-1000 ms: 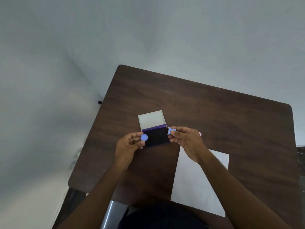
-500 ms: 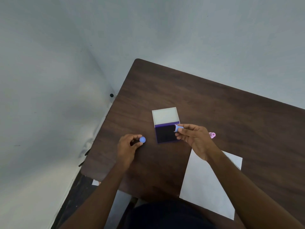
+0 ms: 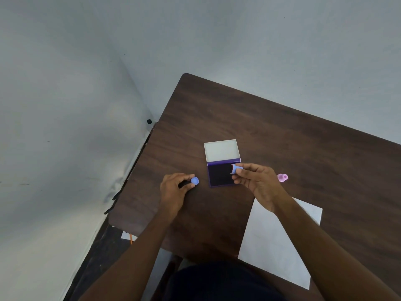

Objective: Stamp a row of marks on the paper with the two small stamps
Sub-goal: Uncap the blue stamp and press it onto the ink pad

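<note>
Paper [image 3: 275,242] unmarked; right hand [image 3: 257,183] pinches blue stamp [image 3: 235,169] over ink pad [image 3: 220,175], left hand [image 3: 175,190] holds cap [image 3: 194,180]; pink stamp [image 3: 282,177] idle

Two small stamps: one blue stamp [image 3: 236,168], one pink stamp [image 3: 282,177]. One blue cap [image 3: 194,180]. One open ink pad [image 3: 222,163]. One sheet of paper [image 3: 275,246]. One bench [image 3: 282,135]. Two hands: left hand [image 3: 173,192], right hand [image 3: 259,183].

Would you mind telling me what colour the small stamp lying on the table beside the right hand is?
Pink stamp, seen in the head view.
</note>
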### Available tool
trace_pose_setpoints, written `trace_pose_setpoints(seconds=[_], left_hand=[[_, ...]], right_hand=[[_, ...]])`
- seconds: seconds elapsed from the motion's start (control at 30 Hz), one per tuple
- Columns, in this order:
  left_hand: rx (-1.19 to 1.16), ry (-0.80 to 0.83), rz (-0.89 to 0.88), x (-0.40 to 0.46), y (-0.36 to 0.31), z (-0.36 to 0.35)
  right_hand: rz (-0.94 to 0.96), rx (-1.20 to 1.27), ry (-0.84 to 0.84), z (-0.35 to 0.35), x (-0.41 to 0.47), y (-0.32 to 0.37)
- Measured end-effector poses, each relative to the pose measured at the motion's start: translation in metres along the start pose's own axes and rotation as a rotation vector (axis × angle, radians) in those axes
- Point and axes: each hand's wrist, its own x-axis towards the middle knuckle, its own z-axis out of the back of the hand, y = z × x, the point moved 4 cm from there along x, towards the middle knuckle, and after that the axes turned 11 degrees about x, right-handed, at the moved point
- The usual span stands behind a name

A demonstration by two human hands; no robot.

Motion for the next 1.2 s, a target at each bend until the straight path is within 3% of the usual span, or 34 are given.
trace_pose_setpoints(seconds=[0.6,0.93,1.2], left_hand=[[0.205,-0.055,-0.036,0.002,-0.002,0.0],[0.095,0.008,0.038,0.003,-0.006,0.007],[-0.197,0.155,-0.023,-0.003,-0.078,0.02]], right_hand=[[-0.041,0.026,-0.003,-0.004,0.0,-0.007],[-0.053,0.04,-0.007,-0.004,-0.001,-0.009],[-0.059,0.045,0.003,-0.012,-0.008,-0.01]])
